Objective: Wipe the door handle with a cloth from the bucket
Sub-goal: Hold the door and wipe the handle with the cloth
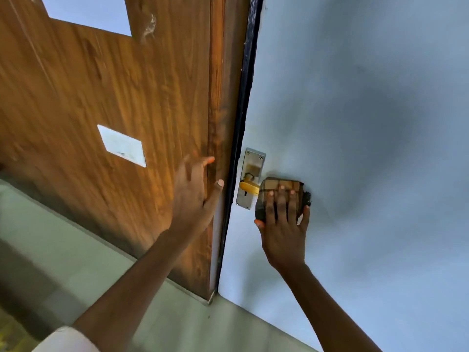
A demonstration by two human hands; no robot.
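A silver handle plate (250, 161) with a yellow lever handle (248, 188) is fixed on the pale blue door (355, 123), close to its dark edge. My right hand (284, 224) is wrapped over a brown checked cloth (279, 185), which covers the outer end of the handle just right of the plate. My left hand (195, 196) rests flat with spread fingers on the edge of the brown wooden panel (114, 97) left of the gap, and holds nothing. The bucket is out of view.
A dark vertical strip (243, 110) runs between the wooden panel and the blue door. A white rectangular plate (121, 146) sits on the wood. Pale floor (101, 270) lies below. A white sleeve (66, 339) shows at the lower left.
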